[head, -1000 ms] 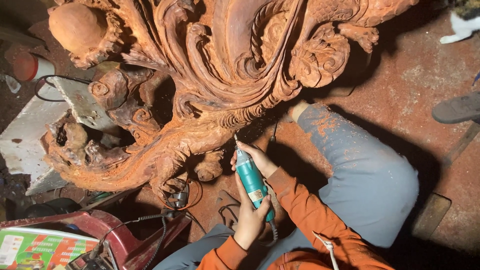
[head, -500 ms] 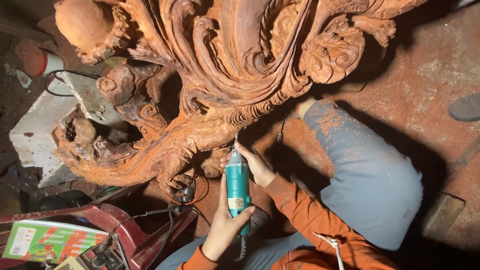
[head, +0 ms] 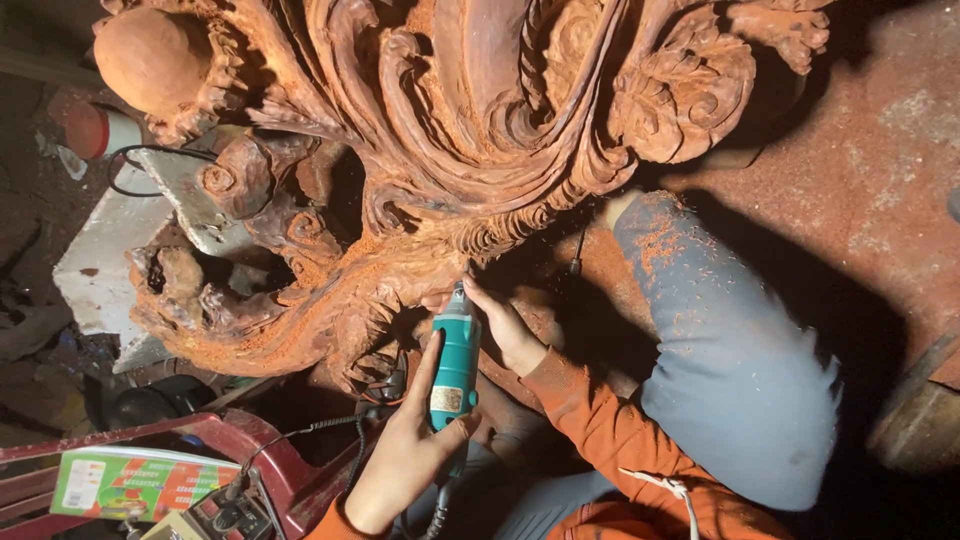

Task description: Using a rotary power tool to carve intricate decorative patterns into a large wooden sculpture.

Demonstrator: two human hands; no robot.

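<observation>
A large reddish-brown wood carving (head: 470,150) with scrolls and leaves fills the upper half of the view. A teal electric rotary tool (head: 455,365) points up at the carving's lower edge, its tip touching the wood. My left hand (head: 405,450) grips the tool's body from below. My right hand (head: 500,325) pinches the tool near its tip, close to the carving. An orange sleeve (head: 590,420) covers my right forearm. The tool's grey cord (head: 437,520) hangs down from its rear end.
My knee in dust-covered grey trousers (head: 730,340) is bent at the right. A dark red plastic chair (head: 250,470) at lower left carries a green and red box (head: 140,485) and a power strip (head: 225,515). White foam blocks (head: 100,260) prop the carving. The floor (head: 880,150) is coated in red dust.
The view has shifted so the carving sits lower and closer. The tool has swung from tilted to nearly upright, and its tip has come up against the carving's lower edge.
</observation>
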